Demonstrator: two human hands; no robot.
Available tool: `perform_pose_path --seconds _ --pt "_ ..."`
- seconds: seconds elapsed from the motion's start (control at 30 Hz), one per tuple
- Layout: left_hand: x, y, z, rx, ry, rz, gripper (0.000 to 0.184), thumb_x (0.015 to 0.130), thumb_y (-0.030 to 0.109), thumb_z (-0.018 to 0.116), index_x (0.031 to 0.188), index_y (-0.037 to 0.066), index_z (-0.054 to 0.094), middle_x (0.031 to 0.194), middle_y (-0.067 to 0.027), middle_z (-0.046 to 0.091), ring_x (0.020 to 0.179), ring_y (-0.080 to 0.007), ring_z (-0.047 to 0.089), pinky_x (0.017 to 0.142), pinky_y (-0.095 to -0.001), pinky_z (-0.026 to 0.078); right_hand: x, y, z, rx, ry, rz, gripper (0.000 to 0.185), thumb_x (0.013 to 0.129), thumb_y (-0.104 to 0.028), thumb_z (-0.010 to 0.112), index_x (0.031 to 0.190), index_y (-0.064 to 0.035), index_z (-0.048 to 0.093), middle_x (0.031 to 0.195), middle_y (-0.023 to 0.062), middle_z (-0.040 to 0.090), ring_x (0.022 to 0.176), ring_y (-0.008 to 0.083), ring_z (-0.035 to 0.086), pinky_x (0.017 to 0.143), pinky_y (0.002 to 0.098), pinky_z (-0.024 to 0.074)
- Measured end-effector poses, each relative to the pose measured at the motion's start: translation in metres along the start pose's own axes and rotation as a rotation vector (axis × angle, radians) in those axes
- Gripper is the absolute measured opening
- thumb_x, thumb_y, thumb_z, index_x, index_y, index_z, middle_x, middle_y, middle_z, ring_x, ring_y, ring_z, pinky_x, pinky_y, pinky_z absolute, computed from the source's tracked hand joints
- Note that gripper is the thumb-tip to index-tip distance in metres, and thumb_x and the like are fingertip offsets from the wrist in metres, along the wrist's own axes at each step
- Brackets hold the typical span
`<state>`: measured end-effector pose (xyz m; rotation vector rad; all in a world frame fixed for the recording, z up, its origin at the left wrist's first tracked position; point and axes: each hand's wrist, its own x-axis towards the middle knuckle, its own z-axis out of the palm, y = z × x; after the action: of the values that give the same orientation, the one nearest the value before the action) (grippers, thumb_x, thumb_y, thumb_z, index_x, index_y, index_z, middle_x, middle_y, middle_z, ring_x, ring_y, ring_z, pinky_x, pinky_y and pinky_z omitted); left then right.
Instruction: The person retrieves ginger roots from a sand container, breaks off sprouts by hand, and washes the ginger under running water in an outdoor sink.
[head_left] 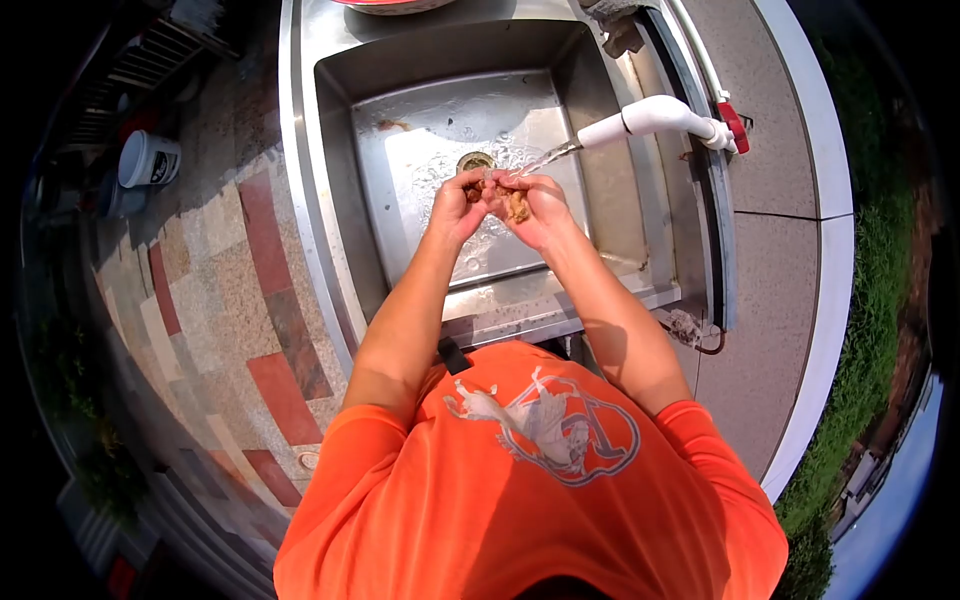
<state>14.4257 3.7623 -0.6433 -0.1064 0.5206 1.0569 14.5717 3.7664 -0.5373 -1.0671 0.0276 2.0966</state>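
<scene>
Both hands meet over the sink (385,150), in the stream of running water (545,160). My right hand (543,212) is curled round a wet, orange-brown lumpy piece (517,207) whose kind I cannot make out. My left hand (457,208) is closed beside it, its fingertips touching those of the right. A darker reddish-brown bit (474,191) shows between the left fingers. The white tap (650,117) pours just beyond the right fingers. Past the hands lies the round drain (476,161), with water splashing around it.
A small brown scrap (393,125) lies on the sink's bottom. At the far edge stands part of a red-rimmed bowl (395,5). The tap's red handle (735,128) is to the right, beside a grey ledge (770,260). A white bucket (150,158) stands on the paved floor at left.
</scene>
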Motion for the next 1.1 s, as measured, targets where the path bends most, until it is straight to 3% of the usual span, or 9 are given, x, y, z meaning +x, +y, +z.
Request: perform_pose_path --seconds 0.13,0.27,0.3,0.43,0.53,0.67,0.8,0.93,1.1 --pt "-0.014 -0.009 0.026 0.116 0.099 0.161 0.016 0.091 0.002 0.059 0.107 -0.004 0.059 0.093 -0.013 0.066 0.075 -0.0233 0.064 0.077 -0.0376 0.055 0.002 0.003 -0.008 0.059 -0.221 -0.006 0.021 0.103 -0.014 0.045 0.097 0.0033 0.054 0.076 0.0103 0.055 0.055 0.0153 0.049 0.044 0.0265 0.0377" --pt "0.008 -0.013 -0.01 0.069 0.065 0.099 0.01 0.096 0.009 0.058 0.101 0.0 0.057 0.093 -0.0122 0.066 0.068 -0.0162 0.06 0.055 -0.0293 0.044 0.016 0.004 -0.006 -0.141 0.02 -0.143 0.036 0.106 -0.032 0.045 0.085 -0.0031 0.053 0.071 0.0089 0.05 0.05 0.0144 0.043 0.04 0.0255 0.0304" --pt "0.001 -0.015 0.004 0.102 0.186 0.069 0.016 0.099 0.017 0.055 0.1 0.001 0.057 0.089 -0.0092 0.063 0.062 -0.0128 0.054 0.05 -0.0268 0.035 0.011 -0.002 0.001 -0.106 0.013 -0.136 0.034 0.104 -0.029 0.048 0.082 -0.0033 0.052 0.07 0.0092 0.05 0.05 0.016 0.044 0.041 0.0273 0.0325" --pt "-0.011 -0.014 0.044 0.007 0.127 0.107 0.022 0.098 0.02 0.048 0.099 0.002 0.061 0.081 -0.0076 0.063 0.06 -0.0165 0.054 0.055 -0.0295 0.041 0.034 -0.003 -0.003 0.137 -0.181 -0.115 0.005 0.09 -0.004 0.053 0.087 0.0004 0.053 0.074 0.0107 0.053 0.055 0.0177 0.047 0.046 0.0298 0.0358" --pt "-0.012 -0.008 0.035 -0.147 -0.024 0.009 0.02 0.096 0.015 0.048 0.099 0.002 0.062 0.079 -0.0069 0.065 0.063 -0.018 0.057 0.058 -0.031 0.044 0.022 0.001 0.012 0.012 -0.04 -0.235 0.01 0.084 0.006 0.052 0.094 0.0034 0.054 0.076 0.0106 0.053 0.056 0.0177 0.048 0.046 0.0284 0.0367" --pt "-0.017 -0.006 0.035 0.178 0.059 0.068 0.022 0.1 0.023 0.048 0.096 0.004 0.06 0.071 -0.0018 0.058 0.053 -0.0122 0.047 0.046 -0.0265 0.036 0.023 0.001 -0.001 -0.137 -0.201 -0.238 0.01 0.098 -0.009 0.054 0.1 0.0015 0.055 0.079 0.0093 0.054 0.054 0.0142 0.047 0.042 0.0252 0.0352" --pt "-0.017 -0.007 0.042 0.313 0.135 0.046 0.025 0.102 0.028 0.048 0.089 0.009 0.057 0.069 -0.0006 0.056 0.047 -0.0094 0.04 0.043 -0.023 0.029 0.018 -0.002 -0.002 -0.226 0.019 -0.283 0.027 0.102 -0.028 0.057 0.09 -0.0041 0.052 0.07 0.0062 0.051 0.052 0.0125 0.049 0.04 0.0253 0.0326" --pt "-0.018 -0.01 0.063 0.337 0.254 -0.045 0.02 0.101 0.02 0.05 0.084 0.01 0.054 0.068 0.0005 0.053 0.048 -0.0088 0.044 0.043 -0.0211 0.029 0.014 -0.002 0.006 -0.289 0.056 -0.253 0.017 0.098 -0.015 0.059 0.088 -0.0035 0.052 0.07 0.0064 0.052 0.052 0.0135 0.049 0.04 0.026 0.0336" --pt "-0.01 -0.015 0.046 0.273 0.125 0.099 0.017 0.096 -0.001 0.043 0.106 0.003 0.058 0.08 -0.004 0.061 0.052 -0.0075 0.05 0.04 -0.0198 0.033 -0.005 0.0 0.009 -0.355 -0.177 -0.265 0.006 0.091 0.004 0.048 0.093 0.0029 0.054 0.076 0.01 0.054 0.052 0.0138 0.048 0.04 0.0251 0.0338"
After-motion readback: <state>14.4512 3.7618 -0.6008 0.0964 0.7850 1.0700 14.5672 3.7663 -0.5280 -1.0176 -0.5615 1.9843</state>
